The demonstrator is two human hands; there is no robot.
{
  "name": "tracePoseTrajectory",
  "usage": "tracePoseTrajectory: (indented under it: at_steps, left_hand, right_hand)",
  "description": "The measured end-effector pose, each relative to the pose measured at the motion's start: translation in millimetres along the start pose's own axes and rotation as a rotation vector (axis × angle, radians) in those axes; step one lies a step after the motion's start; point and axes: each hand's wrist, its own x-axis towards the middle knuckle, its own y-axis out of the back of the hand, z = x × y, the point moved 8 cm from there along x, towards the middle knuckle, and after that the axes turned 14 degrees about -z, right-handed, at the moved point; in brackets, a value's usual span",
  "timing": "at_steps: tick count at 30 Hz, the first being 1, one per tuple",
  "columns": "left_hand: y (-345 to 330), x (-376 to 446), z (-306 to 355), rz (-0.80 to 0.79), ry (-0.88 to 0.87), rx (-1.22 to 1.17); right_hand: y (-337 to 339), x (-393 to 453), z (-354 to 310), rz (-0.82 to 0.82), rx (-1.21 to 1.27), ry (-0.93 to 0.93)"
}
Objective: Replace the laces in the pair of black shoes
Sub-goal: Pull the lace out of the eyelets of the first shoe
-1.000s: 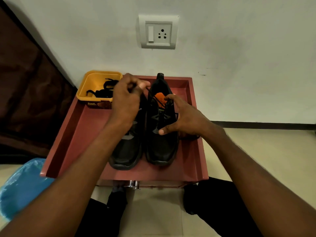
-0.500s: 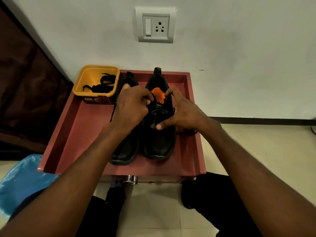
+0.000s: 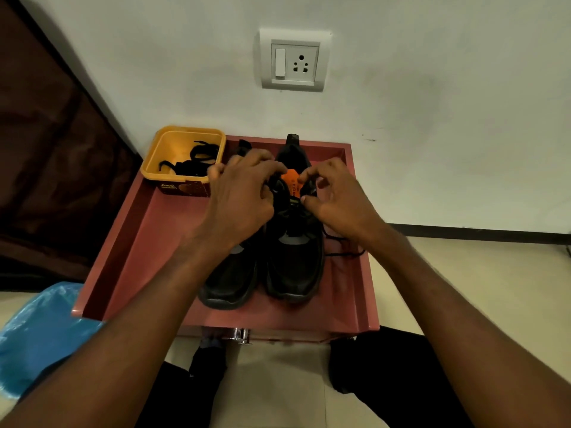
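Two black shoes stand side by side, toes toward me, on a red tray-like table (image 3: 148, 242). The left shoe (image 3: 230, 282) is partly hidden under my left hand (image 3: 241, 196). The right shoe (image 3: 295, 267) has an orange tongue label (image 3: 290, 185). My left hand pinches the lace at the left side of the right shoe's collar. My right hand (image 3: 335, 197) pinches the lace at the collar's right side. A loose black lace end (image 3: 343, 253) trails over the tray to the right of that shoe.
A yellow tub (image 3: 182, 159) holding spare black laces (image 3: 193, 163) sits at the tray's back left corner. A white wall with a socket plate (image 3: 293, 60) is right behind. A blue plastic bag (image 3: 37, 335) lies on the floor at the left. My knees are below the tray.
My left hand came down from above the shoes to the right shoe's collar. My right hand lifted off the shoe's side and its fingers closed on the lace near the tongue.
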Motion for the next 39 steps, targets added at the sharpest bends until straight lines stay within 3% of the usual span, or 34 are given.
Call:
tracePoseTrajectory:
  at_steps: [2,5,7,14,18,21,26,32,36,39]
  left_hand:
    - [-16.1,2.6,2.6,-0.136,-0.052,-0.026]
    - [-41.8,0.2,5.1,-0.373,-0.096,-0.041]
    - [-49.0,-1.1,3.3,-0.426,-0.09,-0.023]
    - [-43.8,2.6,0.2,-0.345,-0.101,-0.029]
    - [-41.6,2.6,-2.2,-0.324,-0.098,-0.075]
    - [-41.2,5.0,-3.6,-0.346,-0.11,-0.096]
    - [-37.9,8.0,-14.2,-0.366,-0.085,-0.221]
    - [-36.3,7.6,-13.1,-0.357,-0.09,-0.194]
    - [-38.7,6.9,-11.3,-0.367,-0.095,-0.191]
    - [-38.3,7.1,-10.3,-0.367,-0.093,-0.157]
  right_hand:
    - [-3.2,-1.4,-9.9,0.061,-0.117,0.031]
    - [-18.2,-2.1,-17.5,0.01,-0.246,0.017]
    - [-21.0,-0.8,-15.0,0.02,-0.293,-0.035]
    - [-19.7,-3.9,-18.8,-0.01,-0.358,-0.104]
    - [-8.7,-11.8,-15.8,0.071,-0.315,-0.152]
    - [-8.4,-13.0,-18.0,0.152,-0.3,-0.089]
    - [-27.8,-4.8,-21.6,0.031,-0.445,-0.03]
    - [4.2,-20.2,-9.1,0.343,-0.113,-0.202]
    - [-13.3,-9.4,-17.7,0.16,-0.316,-0.025]
    - [-29.6,-6.5,-18.2,0.083,-0.435,-0.014]
